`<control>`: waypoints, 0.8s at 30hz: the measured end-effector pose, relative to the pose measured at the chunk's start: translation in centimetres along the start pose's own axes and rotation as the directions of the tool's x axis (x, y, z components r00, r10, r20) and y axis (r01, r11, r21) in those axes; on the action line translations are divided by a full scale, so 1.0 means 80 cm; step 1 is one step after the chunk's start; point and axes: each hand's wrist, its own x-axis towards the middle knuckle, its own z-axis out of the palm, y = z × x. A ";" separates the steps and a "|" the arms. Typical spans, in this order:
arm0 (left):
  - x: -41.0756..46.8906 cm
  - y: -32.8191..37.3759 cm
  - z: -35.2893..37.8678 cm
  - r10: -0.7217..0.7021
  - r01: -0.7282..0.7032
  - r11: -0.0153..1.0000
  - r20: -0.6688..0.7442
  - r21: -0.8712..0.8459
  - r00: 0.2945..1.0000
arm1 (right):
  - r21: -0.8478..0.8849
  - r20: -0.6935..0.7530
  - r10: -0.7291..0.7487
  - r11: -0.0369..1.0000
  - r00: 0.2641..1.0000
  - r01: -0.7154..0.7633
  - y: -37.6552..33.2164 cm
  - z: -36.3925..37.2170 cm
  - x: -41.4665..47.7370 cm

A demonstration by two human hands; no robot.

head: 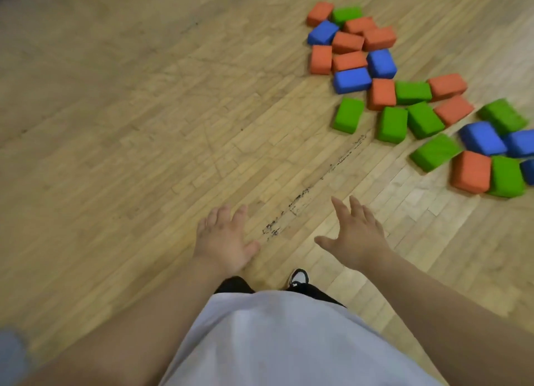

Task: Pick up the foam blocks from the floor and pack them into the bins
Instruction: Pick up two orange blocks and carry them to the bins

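A dark scuff mark (315, 187) runs slantwise across the wooden floor (144, 125); the left hand (222, 241) hangs just left of the mark's near end, fingers loose and spread, grasping nothing; the right hand (355, 238) hangs just right of that same end, fingers splayed and released, also holding nothing. The foam blocks (381, 93), orange, green and blue, lie scattered on the floor beyond the mark's far end and to its right, well apart from both sets of fingers; a lone green block (348, 115) sits closest to the mark's far end, ahead of the right fingertips and untouched. A black-and-white shoe (297, 277) shows below the mark's near end, above a pale shirt (274, 342).
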 end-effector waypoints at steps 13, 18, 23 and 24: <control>0.331 0.115 -0.136 0.126 -0.127 0.991 0.029 0.051 0.992 | 0.093 -0.025 0.193 0.977 0.981 -0.190 0.058 -0.157 0.263; 0.485 0.140 -0.219 0.200 -0.207 0.975 0.088 0.080 0.976 | 0.122 -0.013 0.258 0.959 0.966 -0.254 0.054 -0.238 0.380; 0.619 0.181 -0.308 0.290 -0.297 0.942 0.062 0.158 0.955 | 0.154 -0.058 0.286 0.949 0.956 -0.275 0.056 -0.320 0.487; 0.642 0.191 -0.321 0.298 -0.304 0.938 0.057 0.166 0.953 | 0.177 -0.059 0.302 0.941 0.952 -0.287 0.061 -0.334 0.506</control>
